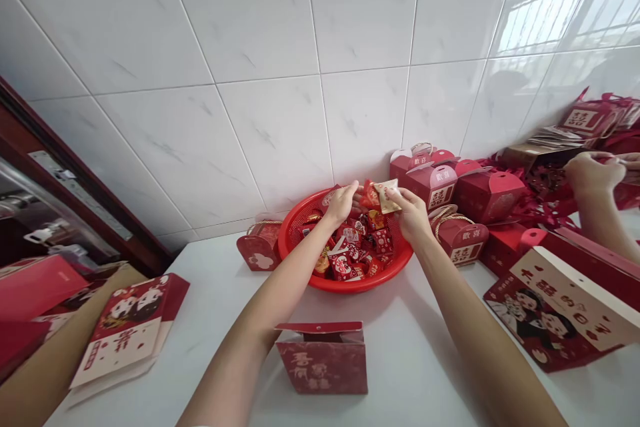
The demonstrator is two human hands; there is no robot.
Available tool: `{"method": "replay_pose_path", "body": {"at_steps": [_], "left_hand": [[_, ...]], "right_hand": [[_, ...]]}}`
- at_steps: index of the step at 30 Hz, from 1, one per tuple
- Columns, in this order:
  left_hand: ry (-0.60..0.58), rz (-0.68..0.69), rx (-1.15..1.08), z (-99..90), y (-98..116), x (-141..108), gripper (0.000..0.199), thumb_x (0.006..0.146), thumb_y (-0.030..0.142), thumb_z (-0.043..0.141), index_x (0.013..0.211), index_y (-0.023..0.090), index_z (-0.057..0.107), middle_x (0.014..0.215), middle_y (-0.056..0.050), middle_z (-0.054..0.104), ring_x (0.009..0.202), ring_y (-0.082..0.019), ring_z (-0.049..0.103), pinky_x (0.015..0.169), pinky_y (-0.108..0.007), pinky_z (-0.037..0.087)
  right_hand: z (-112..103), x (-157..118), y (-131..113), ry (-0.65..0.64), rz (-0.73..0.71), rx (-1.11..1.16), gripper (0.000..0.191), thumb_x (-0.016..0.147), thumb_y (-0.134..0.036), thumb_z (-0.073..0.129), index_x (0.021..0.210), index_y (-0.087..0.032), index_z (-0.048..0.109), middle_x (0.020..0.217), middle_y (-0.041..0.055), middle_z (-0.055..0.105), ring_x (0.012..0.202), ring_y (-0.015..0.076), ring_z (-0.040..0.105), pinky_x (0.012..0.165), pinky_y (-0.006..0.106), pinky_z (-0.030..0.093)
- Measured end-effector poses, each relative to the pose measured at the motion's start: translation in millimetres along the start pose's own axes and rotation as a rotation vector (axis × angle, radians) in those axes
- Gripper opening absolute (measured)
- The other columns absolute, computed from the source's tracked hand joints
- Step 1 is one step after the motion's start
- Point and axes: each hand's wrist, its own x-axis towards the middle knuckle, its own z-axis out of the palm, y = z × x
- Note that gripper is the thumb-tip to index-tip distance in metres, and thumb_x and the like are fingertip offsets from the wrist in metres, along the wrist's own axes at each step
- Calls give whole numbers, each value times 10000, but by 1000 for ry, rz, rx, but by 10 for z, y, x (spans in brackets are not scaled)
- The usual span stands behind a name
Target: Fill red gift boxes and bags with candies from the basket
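My right hand (411,212) pinches a cream candy packet (388,196) above the red plastic basket (345,287). A red candy packet (369,195) sits beside the cream one, between my two hands. My left hand (343,203) is over the basket's back half, fingers stretched out toward the red packet; whether they touch it I cannot tell. Red wrapped candies (350,257) fill the basket. In front of it, between my forearms, a red gift box (323,359) stands upright, its top partly unfolded.
Closed red gift boxes (440,185) crowd the right by the tiled wall (270,127). A printed box (560,320) lies at right, flat printed bags (125,327) at left. Another small box (260,247) touches the basket. A co-worker's hands (595,173) work at far right; another forearm (65,340) shows left.
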Motion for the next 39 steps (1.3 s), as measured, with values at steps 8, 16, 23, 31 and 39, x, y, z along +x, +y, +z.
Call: {"method": "replay_pose_path", "body": {"at_steps": [8,16,23,31,39], "left_hand": [[-965,-67,628,215,22,-217,538,529,151,819,1056,247,779,1091,-8,764,978,-243,690,789,-263,512],[-653,49,961,193,22,-177,330,692,224,771,1022,213,775,929,-40,751,830,-214,669,683,-241,469],[-639,65,890,92,27,-173,467,709,45,608,1119,214,755,1064,-30,762,934,-193,682,750,-212,493],[-821,114,977,212,13,-241,508,653,212,767,1155,296,755,1178,-28,734,1069,-246,659,865,-252,498],[-876,15,1252,408,90,-263,503,580,316,850,1072,251,769,1083,-68,768,1004,-281,677,906,-332,479]], "right_hand": [[-51,69,63,102,-27,98,339,503,-362,928,697,-197,705,725,0,737,666,157,657,649,278,537],[-35,48,48,107,-19,85,343,491,-356,927,696,-189,710,701,0,732,654,150,649,641,266,527],[-41,52,60,83,-29,78,319,525,-356,913,701,-192,704,721,6,739,658,156,655,653,278,531],[-43,44,62,86,-40,53,290,552,-360,897,695,-199,702,731,8,743,685,168,665,677,285,538],[-52,46,66,83,-40,26,292,541,-370,900,687,-201,711,724,6,740,683,162,657,677,279,529]]}}
